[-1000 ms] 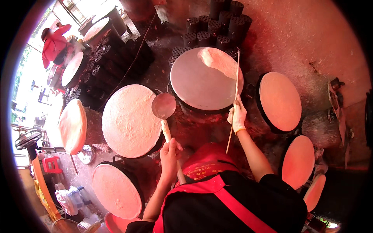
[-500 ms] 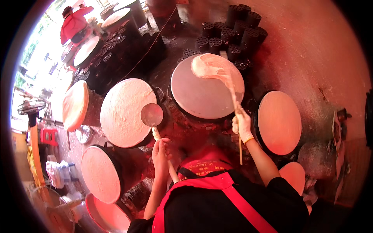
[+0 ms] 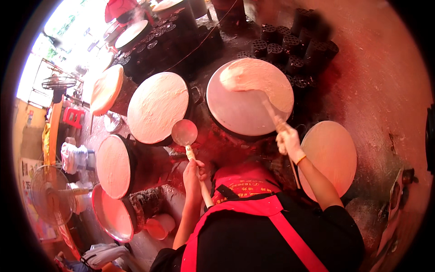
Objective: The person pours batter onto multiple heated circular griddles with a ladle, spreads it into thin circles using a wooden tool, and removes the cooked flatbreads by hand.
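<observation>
My left hand [image 3: 194,172] is closed round the long handle of a ladle [image 3: 184,132], its round bowl near the edge of a batter-covered griddle [image 3: 156,106]. My right hand [image 3: 288,141], pale at the fingers with a yellow band at the wrist, grips a stick-handled batter spreader [image 3: 270,109]. The spreader's head meets the batter on the round griddle [image 3: 231,111] in front of me. Pale batter [image 3: 258,75] covers that griddle's far and right parts in a curved sweep; grey surface shows at its near left.
More batter-topped griddles stand around: one at right [image 3: 331,156], others at left [image 3: 113,165]. A red-rimmed basin [image 3: 111,213] sits lower left, near a small bucket [image 3: 161,225]. Black perforated briquettes [image 3: 290,43] are stacked behind. Fans [image 3: 52,195] and a red stool [image 3: 73,117] stand far left.
The spreader has swept the batter round the griddle's far edge toward the right, so the layer covers more of it. My left hand still holds the ladle. The whole view has shifted.
</observation>
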Available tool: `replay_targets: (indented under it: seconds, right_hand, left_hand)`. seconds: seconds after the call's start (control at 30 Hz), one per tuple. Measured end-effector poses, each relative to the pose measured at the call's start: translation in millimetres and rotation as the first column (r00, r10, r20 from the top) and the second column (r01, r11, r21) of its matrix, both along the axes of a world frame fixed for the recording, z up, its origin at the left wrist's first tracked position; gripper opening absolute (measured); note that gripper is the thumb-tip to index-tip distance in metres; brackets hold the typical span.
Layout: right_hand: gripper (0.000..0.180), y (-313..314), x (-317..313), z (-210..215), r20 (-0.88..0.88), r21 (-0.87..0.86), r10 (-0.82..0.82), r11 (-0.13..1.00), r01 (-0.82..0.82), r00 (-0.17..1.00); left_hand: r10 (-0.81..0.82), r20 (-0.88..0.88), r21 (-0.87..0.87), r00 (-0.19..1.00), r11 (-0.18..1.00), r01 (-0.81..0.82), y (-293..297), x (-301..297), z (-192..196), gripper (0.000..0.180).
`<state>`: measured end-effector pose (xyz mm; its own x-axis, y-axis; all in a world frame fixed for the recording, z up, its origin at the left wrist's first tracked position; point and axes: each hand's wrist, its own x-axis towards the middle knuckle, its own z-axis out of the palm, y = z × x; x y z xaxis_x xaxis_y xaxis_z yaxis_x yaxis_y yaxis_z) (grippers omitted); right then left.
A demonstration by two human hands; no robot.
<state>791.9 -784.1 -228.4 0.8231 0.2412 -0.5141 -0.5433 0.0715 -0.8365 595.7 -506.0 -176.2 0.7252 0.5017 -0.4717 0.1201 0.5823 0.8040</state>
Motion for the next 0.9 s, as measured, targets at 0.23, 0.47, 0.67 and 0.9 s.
replay_targets:
  seconds: [0.23, 0.47, 0.67, 0.9]
  right_hand:
    - [0.042, 20, 48, 9, 0.052, -0.048, 0.224, 0.974, -0.221, 0.973]
    - [0.038, -44, 51, 2, -0.019, 0.051, 0.316, 0.948, -0.315, 0.949]
    - [0.042, -10, 91, -7, 0.006, -0.045, 0.270, 0.962, -0.270, 0.963]
    - [0.038, -56, 89, 10, -0.004, -0.028, 0.519, 0.854, -0.519, 0.855]
  left_hand:
    - [0.025, -0.021, 0.010, 0.999, 1.000, -0.024, -23, -17, -7, 0.029]
    - [0.062, -0.040, 0.000, 0.997, 0.998, -0.062, -26, -27, -12, 0.028]
    - [0.065, -0.053, 0.012, 0.997, 0.998, -0.064, -22, -23, -3, 0.027]
    - [0.079, -0.064, -0.026, 0.995, 0.996, -0.081, -16, -27, -2, 0.022]
